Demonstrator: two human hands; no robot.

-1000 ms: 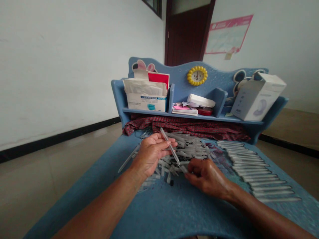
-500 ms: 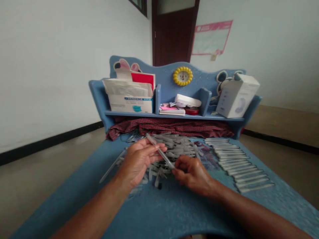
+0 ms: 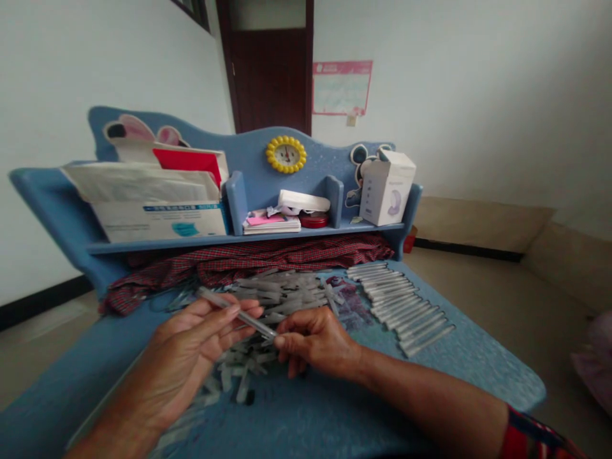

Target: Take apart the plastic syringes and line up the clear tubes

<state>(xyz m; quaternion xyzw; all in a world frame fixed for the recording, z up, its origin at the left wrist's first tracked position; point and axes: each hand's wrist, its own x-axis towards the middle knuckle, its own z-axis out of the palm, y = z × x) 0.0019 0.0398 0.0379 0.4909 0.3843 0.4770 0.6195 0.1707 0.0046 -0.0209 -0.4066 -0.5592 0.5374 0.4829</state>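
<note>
A slim translucent pen point(image 3: 248, 319) slants between my two hands above the table. My left hand point(image 3: 201, 331) pinches its middle between thumb and fingers, palm turned up. At the lower right end, my right hand point(image 3: 315, 338) grips the tip with its thumb and curled forefinger. Just behind and beneath lies a heap of frosted pen caps point(image 3: 287, 290). More small clear and black-tipped pieces point(image 3: 243, 382) are scattered below the hands, partly covered by them. To the right, several similar pens point(image 3: 401, 306) lie side by side in a slanted row.
A blue shelf point(image 3: 287, 233) stands along the back of the blue table point(image 3: 335, 421). On it are a face mask box point(image 3: 162, 220), a stack of papers point(image 3: 272, 223) and a white box point(image 3: 387, 191). Checked cloth point(image 3: 248, 258) is bunched under the shelf.
The view has turned to the right, so the scene appears further left. Both hands keep hold of the pen, at nearly the same slant.
</note>
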